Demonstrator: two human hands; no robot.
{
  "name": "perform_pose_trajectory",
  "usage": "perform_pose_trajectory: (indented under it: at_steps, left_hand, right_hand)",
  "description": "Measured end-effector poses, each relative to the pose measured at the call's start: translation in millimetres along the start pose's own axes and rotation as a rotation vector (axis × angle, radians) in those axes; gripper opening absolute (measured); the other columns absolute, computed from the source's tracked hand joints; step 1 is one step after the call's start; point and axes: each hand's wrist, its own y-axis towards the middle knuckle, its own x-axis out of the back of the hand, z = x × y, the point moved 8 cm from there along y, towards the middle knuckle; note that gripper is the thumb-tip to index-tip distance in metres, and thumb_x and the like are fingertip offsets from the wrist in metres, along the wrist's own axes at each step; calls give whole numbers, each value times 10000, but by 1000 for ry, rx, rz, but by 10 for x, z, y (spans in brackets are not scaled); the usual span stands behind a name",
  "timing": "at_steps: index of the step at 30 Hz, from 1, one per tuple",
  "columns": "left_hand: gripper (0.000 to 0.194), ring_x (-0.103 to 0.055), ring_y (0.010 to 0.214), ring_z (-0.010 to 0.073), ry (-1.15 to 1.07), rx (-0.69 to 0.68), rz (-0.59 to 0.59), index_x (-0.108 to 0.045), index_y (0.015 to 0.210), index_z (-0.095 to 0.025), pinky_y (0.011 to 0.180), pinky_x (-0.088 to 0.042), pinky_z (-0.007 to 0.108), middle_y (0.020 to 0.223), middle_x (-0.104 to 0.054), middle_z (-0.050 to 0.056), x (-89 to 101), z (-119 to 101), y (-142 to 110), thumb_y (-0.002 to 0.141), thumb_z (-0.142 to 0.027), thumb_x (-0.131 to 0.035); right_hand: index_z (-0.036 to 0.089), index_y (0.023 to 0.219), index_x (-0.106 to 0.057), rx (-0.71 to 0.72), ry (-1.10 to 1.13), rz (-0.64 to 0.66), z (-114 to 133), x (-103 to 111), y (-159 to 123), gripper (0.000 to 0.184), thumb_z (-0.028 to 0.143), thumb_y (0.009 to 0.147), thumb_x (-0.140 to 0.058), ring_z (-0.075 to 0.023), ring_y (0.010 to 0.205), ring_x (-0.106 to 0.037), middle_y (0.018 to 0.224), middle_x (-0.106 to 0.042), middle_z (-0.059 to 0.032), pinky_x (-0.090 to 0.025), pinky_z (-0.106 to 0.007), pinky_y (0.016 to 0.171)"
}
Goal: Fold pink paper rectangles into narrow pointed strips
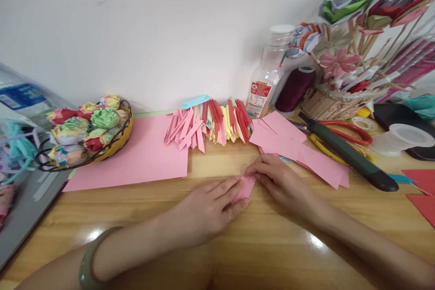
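A small folded piece of pink paper [245, 190] lies on the wooden table between my two hands. My left hand [217, 206] presses on its left side, fingers closed around that edge. At the paper's upper right corner, my right hand [273, 176] pinches it with thumb and fingertips. Part of the paper is hidden under my fingers. Just beyond my right hand sit loose pink paper pieces [278, 133]. Behind my hands stands a row of folded paper strips [220, 120] in pink, red and yellow.
Pink sheets [152, 149] lie at the left beside a basket of paper flowers [127, 131]. At the right are a green-black cutter-like tool [353, 154], red-handled scissors [360, 131], a clear bottle [268, 72], purple thread [295, 90] and a stick-sided pot [326, 106]. A white wall stands behind.
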Motion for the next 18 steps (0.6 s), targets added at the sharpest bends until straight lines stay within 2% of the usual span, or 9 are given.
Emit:
perform_pose_trajectory:
  at_steps: [7, 18]
  left_hand:
    - [349, -469, 1203, 264, 66, -13, -40, -476, 1245, -54, 993, -389, 413, 1285, -527, 135, 91, -65, -39, 937, -147, -342]
    - [360, -473, 1196, 263, -18, -8, -52, -484, 1244, -58, 990, -385, 428, 1282, -533, 123, 56, -31, -79, 946, -124, -295]
  right_hand:
    - [180, 930, -614, 29, -15, -1, 34, 25, 17, 257, 117, 900, -366, -184, 853, -530, 882, -576, -70, -450, -338, 744]
    - [181, 957, -620, 104, -93, 14, 71, 86, 1, 279, 83, 880, -370, -182, 838, -536, 903, -581, -73, -456, -329, 702]
